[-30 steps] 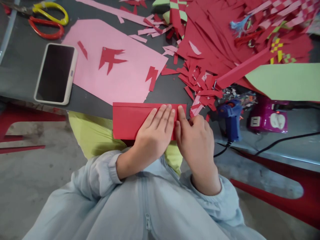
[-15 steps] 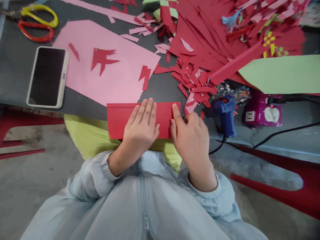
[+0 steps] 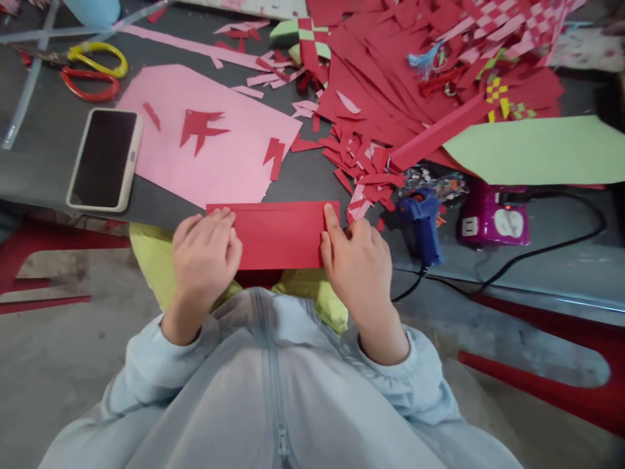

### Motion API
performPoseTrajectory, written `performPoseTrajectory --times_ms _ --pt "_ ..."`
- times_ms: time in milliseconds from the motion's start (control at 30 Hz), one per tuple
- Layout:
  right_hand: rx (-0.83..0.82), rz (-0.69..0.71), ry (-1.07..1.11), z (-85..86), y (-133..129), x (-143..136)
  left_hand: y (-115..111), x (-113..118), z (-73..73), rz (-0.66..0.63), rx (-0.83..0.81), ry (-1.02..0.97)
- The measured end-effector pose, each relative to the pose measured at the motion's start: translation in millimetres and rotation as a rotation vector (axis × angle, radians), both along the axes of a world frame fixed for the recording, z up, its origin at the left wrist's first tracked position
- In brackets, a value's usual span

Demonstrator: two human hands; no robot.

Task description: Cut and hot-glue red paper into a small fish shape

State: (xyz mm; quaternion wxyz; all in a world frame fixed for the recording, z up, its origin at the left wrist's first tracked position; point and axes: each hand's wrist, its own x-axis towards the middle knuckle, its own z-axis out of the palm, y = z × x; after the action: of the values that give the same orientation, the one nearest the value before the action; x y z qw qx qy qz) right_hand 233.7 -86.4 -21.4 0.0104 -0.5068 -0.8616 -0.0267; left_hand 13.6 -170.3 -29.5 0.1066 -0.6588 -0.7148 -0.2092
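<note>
A red paper rectangle, with a narrow fold along its far edge, lies at the table's near edge and overhangs it. My left hand is on its left end, fingers curled together over the paper. At the right end my right hand holds the paper, index finger stretched to the far corner and thumb on top. Beyond the paper, a pink sheet bears a small red fish-like cutout and a few red scraps.
A phone and scissors are at the left. Red scraps and stacked red paper spread beyond my right hand. A blue glue gun, purple power box and cable sit at the right, near green paper.
My left hand has slid from the middle of the red paper to its left end, and its fingers have curled. My right hand stays at the right end. The view has shifted slightly.
</note>
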Motion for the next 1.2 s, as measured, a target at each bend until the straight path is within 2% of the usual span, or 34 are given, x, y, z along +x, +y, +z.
performPoseTrajectory --times_ms 100,233,367,567,700,833,967,1100,1200 --pt "-0.023 0.018 0.018 3.9 2 -1 4 -17 5.7 0.098 0.001 -0.023" --pt "-0.054 0.028 0.083 14.9 13 -8 15 -31 7.1 0.035 -0.117 -0.093" --pt "-0.069 0.129 0.222 20.8 30 -21 24 -41 1.6 -0.022 -0.08 -0.178" --pt "-0.092 0.264 0.373 7.4 49 -37 36 -51 -1.8 -0.056 -0.054 -0.33" --pt "-0.115 0.293 0.406 1.6 50 -35 37 -47 6.5 -0.065 -0.072 -0.4" --pt "-0.045 0.301 0.429 11.2 44 -29 24 -35 27.7 -0.079 -0.059 -0.533" --pt "0.005 0.338 0.464 31.8 33 -25 1 -26 53.2 -0.08 0.081 -0.687" --pt "-0.075 0.463 0.573 49.1 18 -25 -24 -18 69.1 -0.057 0.148 -0.825" --pt "-0.209 0.554 0.701 53.3 7 -27 -39 -15 69.4 -0.015 0.16 -0.881"
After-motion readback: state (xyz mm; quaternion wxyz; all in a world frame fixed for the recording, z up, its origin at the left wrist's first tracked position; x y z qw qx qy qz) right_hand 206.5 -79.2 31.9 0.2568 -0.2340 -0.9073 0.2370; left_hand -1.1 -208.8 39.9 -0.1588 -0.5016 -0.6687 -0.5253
